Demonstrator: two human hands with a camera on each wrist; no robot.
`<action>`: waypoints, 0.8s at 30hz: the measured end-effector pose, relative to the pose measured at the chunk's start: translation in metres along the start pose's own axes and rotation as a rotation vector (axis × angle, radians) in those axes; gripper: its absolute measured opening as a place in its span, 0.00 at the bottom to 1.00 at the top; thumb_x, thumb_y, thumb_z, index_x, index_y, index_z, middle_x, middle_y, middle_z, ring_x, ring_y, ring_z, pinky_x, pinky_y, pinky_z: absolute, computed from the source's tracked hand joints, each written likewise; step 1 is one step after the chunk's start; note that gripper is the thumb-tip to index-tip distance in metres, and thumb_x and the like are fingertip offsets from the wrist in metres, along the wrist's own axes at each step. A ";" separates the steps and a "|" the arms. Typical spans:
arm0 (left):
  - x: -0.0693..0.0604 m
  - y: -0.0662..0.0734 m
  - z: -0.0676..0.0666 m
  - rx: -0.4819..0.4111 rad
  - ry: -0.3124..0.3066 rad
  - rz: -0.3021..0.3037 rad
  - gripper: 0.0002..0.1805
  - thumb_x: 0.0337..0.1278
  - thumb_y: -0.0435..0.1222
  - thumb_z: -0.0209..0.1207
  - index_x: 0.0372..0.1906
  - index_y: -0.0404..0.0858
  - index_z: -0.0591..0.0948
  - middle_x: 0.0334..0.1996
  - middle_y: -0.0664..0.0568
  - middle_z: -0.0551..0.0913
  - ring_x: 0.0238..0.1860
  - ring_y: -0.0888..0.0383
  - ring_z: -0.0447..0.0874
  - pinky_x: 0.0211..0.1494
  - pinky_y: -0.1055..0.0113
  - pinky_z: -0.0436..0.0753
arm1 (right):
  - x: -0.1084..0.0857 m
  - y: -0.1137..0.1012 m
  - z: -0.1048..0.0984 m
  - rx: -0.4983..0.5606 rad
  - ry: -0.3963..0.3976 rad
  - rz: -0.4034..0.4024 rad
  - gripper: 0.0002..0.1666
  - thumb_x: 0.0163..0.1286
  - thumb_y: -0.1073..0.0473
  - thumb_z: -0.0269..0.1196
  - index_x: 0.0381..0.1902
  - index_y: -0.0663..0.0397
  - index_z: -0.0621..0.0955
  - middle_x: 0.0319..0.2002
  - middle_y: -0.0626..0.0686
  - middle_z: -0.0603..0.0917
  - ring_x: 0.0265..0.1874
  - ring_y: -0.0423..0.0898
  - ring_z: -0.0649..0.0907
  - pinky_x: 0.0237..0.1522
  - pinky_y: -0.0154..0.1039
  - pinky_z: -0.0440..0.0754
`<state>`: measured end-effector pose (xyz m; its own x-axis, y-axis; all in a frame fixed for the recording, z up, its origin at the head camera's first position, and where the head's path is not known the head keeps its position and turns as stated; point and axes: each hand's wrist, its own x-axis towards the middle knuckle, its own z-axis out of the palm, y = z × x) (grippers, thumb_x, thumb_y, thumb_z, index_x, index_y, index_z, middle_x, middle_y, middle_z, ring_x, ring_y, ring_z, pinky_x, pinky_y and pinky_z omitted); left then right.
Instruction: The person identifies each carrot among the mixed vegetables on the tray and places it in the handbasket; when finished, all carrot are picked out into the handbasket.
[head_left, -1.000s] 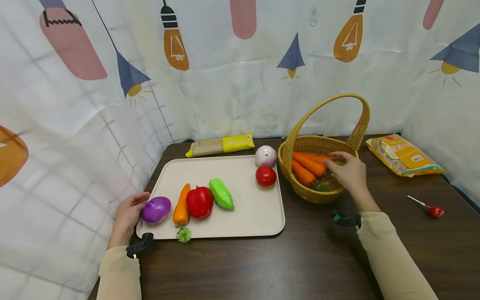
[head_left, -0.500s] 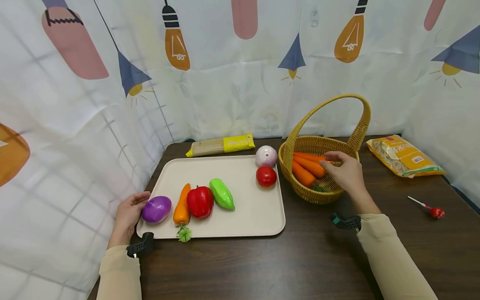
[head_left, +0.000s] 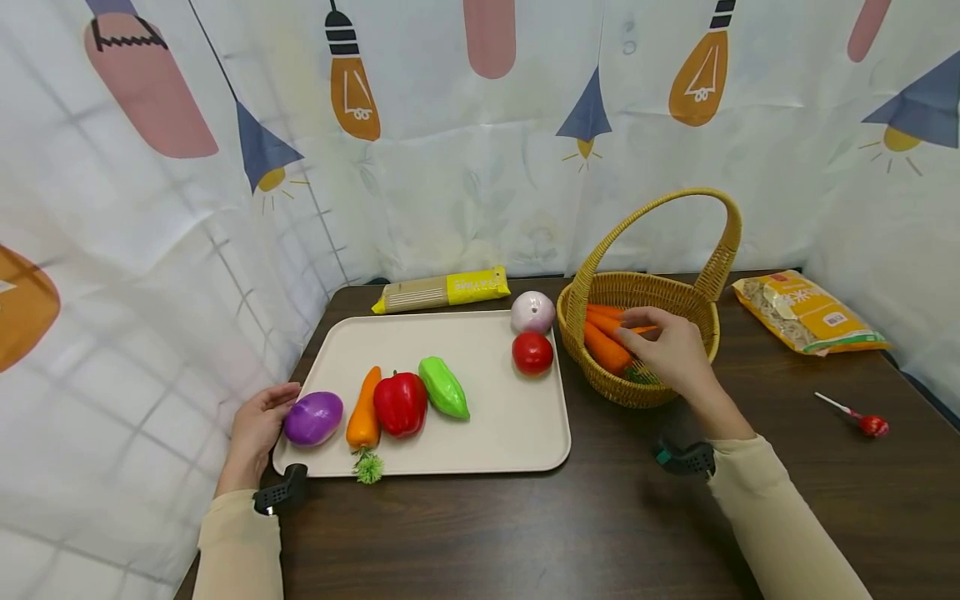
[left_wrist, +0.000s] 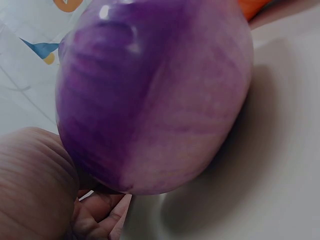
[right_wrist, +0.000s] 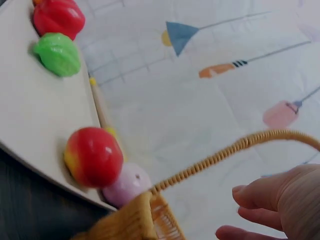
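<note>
Carrots (head_left: 606,350): likely light, stiff, slick | hold mid-body | right hand (head_left: 670,348) over right-side basket (head_left: 621,395): pinch can't tell | left hand (head_left: 258,419) at tray (head_left: 495,429): can't tell

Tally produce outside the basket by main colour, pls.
Red: 2 (bell pepper, round red piece)
Orange: 1 (carrot, leafy green top not counted)
Green: 1 (green vegetable)
Purple: 1 (purple vegetable)
Pale lilac: 1 (onion-like piece)
Total: 6
</note>
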<state>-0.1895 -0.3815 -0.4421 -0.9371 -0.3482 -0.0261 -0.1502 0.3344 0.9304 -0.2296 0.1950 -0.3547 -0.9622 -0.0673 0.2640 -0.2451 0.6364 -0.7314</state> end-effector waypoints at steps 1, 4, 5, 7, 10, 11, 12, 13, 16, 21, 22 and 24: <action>0.000 0.000 0.000 -0.002 -0.001 0.004 0.22 0.68 0.25 0.47 0.65 0.24 0.68 0.38 0.72 0.79 0.38 0.83 0.75 0.46 0.86 0.74 | -0.001 -0.002 0.002 0.002 -0.003 -0.013 0.21 0.69 0.46 0.62 0.51 0.53 0.82 0.47 0.56 0.85 0.41 0.56 0.85 0.31 0.39 0.83; 0.000 0.001 0.000 0.001 -0.005 0.010 0.22 0.69 0.25 0.47 0.65 0.23 0.68 0.39 0.71 0.79 0.38 0.83 0.75 0.46 0.86 0.74 | -0.004 -0.009 0.009 0.004 -0.012 -0.048 0.18 0.69 0.48 0.63 0.49 0.53 0.83 0.45 0.55 0.86 0.39 0.54 0.85 0.32 0.41 0.83; -0.001 0.001 0.000 0.004 -0.005 0.010 0.22 0.69 0.25 0.47 0.65 0.23 0.68 0.39 0.71 0.79 0.38 0.83 0.75 0.46 0.85 0.74 | -0.005 -0.011 0.012 0.004 -0.017 -0.059 0.17 0.69 0.48 0.63 0.48 0.53 0.84 0.44 0.54 0.86 0.39 0.53 0.85 0.33 0.41 0.83; -0.001 0.002 0.000 0.012 -0.006 0.011 0.22 0.69 0.25 0.47 0.65 0.24 0.68 0.40 0.70 0.80 0.39 0.83 0.75 0.47 0.85 0.75 | -0.006 -0.014 0.016 -0.004 -0.025 -0.080 0.16 0.69 0.49 0.63 0.47 0.52 0.84 0.43 0.53 0.86 0.38 0.52 0.85 0.34 0.42 0.82; -0.001 0.001 -0.001 0.014 -0.006 0.018 0.22 0.68 0.25 0.47 0.65 0.24 0.69 0.40 0.70 0.80 0.39 0.83 0.75 0.48 0.84 0.75 | -0.009 -0.019 0.024 0.006 -0.035 -0.103 0.14 0.68 0.51 0.64 0.46 0.52 0.85 0.41 0.51 0.87 0.36 0.50 0.85 0.33 0.41 0.82; -0.001 0.001 -0.001 0.010 -0.006 0.019 0.22 0.68 0.26 0.48 0.65 0.24 0.69 0.40 0.71 0.79 0.39 0.83 0.75 0.48 0.84 0.75 | -0.010 -0.021 0.026 0.009 -0.038 -0.116 0.14 0.68 0.51 0.65 0.46 0.52 0.85 0.40 0.51 0.87 0.36 0.50 0.86 0.33 0.41 0.82; -0.001 0.001 -0.001 0.007 -0.006 0.021 0.22 0.68 0.25 0.48 0.65 0.23 0.69 0.39 0.71 0.79 0.39 0.83 0.76 0.47 0.85 0.75 | -0.011 -0.023 0.029 0.013 -0.041 -0.127 0.13 0.67 0.52 0.65 0.45 0.52 0.85 0.40 0.50 0.87 0.35 0.49 0.85 0.34 0.41 0.82; -0.001 0.001 -0.001 0.002 -0.003 0.023 0.22 0.68 0.25 0.48 0.65 0.23 0.69 0.39 0.72 0.79 0.39 0.83 0.76 0.47 0.85 0.75 | -0.012 -0.026 0.032 0.017 -0.044 -0.137 0.12 0.67 0.53 0.66 0.45 0.52 0.85 0.39 0.49 0.87 0.35 0.49 0.85 0.34 0.41 0.82; -0.001 0.001 -0.002 -0.004 0.002 0.030 0.22 0.67 0.24 0.48 0.64 0.22 0.69 0.38 0.73 0.79 0.38 0.82 0.76 0.46 0.86 0.74 | -0.016 -0.033 0.043 0.023 -0.062 -0.159 0.11 0.65 0.55 0.67 0.43 0.51 0.85 0.37 0.47 0.87 0.32 0.46 0.84 0.32 0.39 0.81; -0.002 0.002 -0.001 0.003 0.007 0.025 0.22 0.66 0.23 0.47 0.64 0.22 0.69 0.39 0.70 0.80 0.38 0.82 0.75 0.45 0.85 0.75 | -0.025 -0.044 0.063 0.042 -0.143 -0.166 0.10 0.64 0.57 0.68 0.42 0.51 0.86 0.33 0.45 0.86 0.26 0.43 0.80 0.26 0.36 0.80; -0.002 0.003 -0.001 0.007 0.009 0.021 0.22 0.66 0.23 0.46 0.64 0.23 0.69 0.40 0.68 0.81 0.38 0.83 0.75 0.45 0.85 0.75 | -0.027 -0.046 0.067 0.046 -0.160 -0.168 0.10 0.63 0.57 0.68 0.42 0.51 0.86 0.32 0.45 0.86 0.26 0.43 0.80 0.25 0.36 0.79; -0.003 0.002 0.000 0.014 0.011 0.017 0.22 0.66 0.23 0.46 0.64 0.23 0.70 0.42 0.65 0.82 0.38 0.82 0.75 0.46 0.84 0.75 | -0.030 -0.050 0.075 0.047 -0.188 -0.173 0.10 0.63 0.56 0.68 0.42 0.50 0.86 0.32 0.45 0.86 0.26 0.42 0.81 0.26 0.35 0.80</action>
<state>-0.1875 -0.3795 -0.4401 -0.9361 -0.3518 -0.0062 -0.1387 0.3529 0.9253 -0.1975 0.1079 -0.3730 -0.9094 -0.3170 0.2692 -0.4092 0.5668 -0.7151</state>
